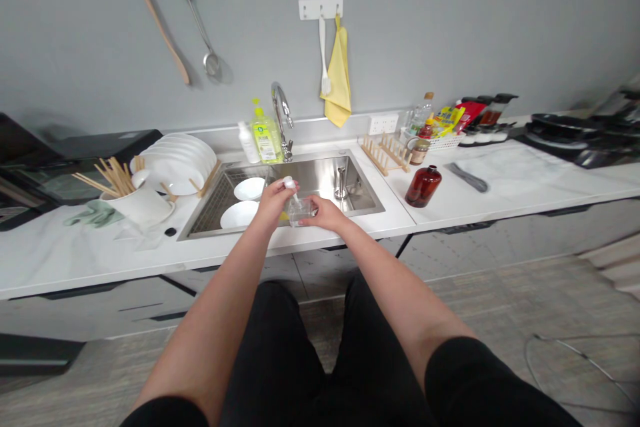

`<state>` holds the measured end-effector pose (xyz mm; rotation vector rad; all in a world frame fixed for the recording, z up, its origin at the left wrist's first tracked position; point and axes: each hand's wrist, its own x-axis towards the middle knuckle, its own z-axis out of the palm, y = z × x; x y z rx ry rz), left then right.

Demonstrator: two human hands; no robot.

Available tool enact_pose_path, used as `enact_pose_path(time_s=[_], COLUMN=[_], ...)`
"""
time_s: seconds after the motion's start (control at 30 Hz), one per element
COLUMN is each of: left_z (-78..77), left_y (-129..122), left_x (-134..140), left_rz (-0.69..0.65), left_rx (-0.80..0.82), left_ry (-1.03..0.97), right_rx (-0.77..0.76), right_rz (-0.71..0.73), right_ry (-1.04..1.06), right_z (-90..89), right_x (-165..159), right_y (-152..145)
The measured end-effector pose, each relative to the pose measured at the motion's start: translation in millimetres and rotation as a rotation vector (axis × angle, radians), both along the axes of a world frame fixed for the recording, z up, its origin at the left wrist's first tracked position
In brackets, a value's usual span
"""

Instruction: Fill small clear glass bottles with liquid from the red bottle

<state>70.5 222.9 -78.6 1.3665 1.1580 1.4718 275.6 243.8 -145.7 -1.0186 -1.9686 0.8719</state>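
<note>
Over the front edge of the sink (367, 188), my left hand (274, 201) pinches a white pump head (289, 183) whose thin stem points down. My right hand (326, 213) is closed round the side of a small clear bottle (299, 212) just beneath it. The stem runs down to the bottle; whether the pump is screwed on or loose I cannot tell. In the left part of the sink are two white bowls (239, 214). An amber bottle (423, 187) without a cap stands on the counter to the right.
Behind the sink are a tap (283, 110), yellow-green dish soap (267, 140) and a white bottle (248, 143). Racked plates (173, 170) and a chopstick holder (140, 207) stand left. A wooden rack (385, 155), white basket (445, 141) and dark brush-like item (467, 177) are right.
</note>
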Motion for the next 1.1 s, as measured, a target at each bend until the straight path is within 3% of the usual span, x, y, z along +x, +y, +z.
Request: enact_pose_path(time_s=[0.33,0.7,1.1], left_z=[-4.0,12.4,14.8], left_y=[1.5,-7.5,-19.7], left_x=[3.0,-2.2,-7.3], left_rz=[0.014,0.112,0.100], left_rx=[0.049,0.206,0.140], left_ry=[0.002,0.175,0.039], right_rx=[-0.006,0.009,0.007], right_rz=[-0.016,-0.012,0.006], right_ry=[0.016,-0.002,0.025], right_z=[2.2,-5.1,-8.8], right_x=[1.4,0.4,1.3], right_y=[-1.3,3.8,5.4])
